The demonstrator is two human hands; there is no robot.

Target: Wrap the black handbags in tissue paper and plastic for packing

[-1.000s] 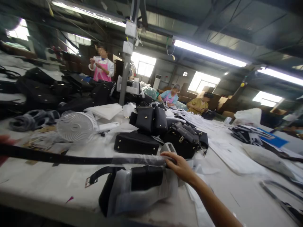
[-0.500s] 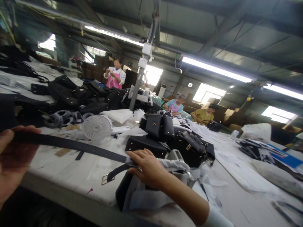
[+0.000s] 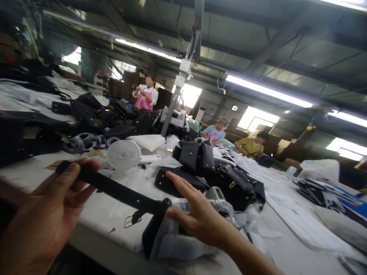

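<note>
Both hands have drawn closer: the left hand [image 3: 46, 223] pinches the black strap [image 3: 120, 191], keeping it straight above the desk [image 3: 97, 211], while the right hand [image 3: 200, 221], fingers spread wide, steadies the strap's far end over the wrapped bag [image 3: 156, 238].

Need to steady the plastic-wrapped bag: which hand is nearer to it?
Right. The right hand hovers just above the plastic-wrapped bag, fingers spread, thumb at the strap. The left hand holds the strap's other end, off to the bag's left.
</note>
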